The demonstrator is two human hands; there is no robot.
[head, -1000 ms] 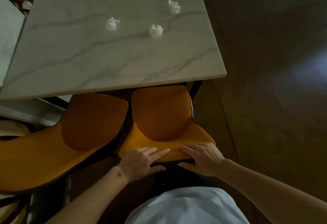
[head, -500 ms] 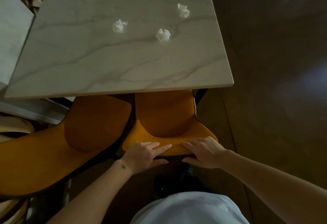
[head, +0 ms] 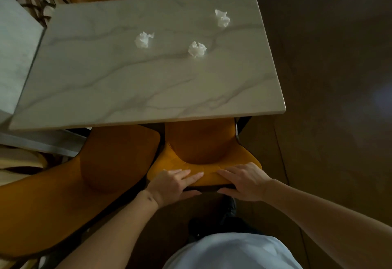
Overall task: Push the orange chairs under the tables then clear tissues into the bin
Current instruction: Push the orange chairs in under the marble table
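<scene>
Hands: left hand (head: 172, 185) and right hand (head: 244, 181) are gripping the orange chair (head: 201, 152) backrest's top edge.
Advice: pushing evenly, straight under the surface (head: 148, 82).

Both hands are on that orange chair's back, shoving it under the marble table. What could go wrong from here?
The chair sits close beside the second orange chair, so the two might catch. The left hand and right hand lie on the backrest top; fingers could be pinched if it meets the table edge. A bump could shake the three tissues about.
</scene>
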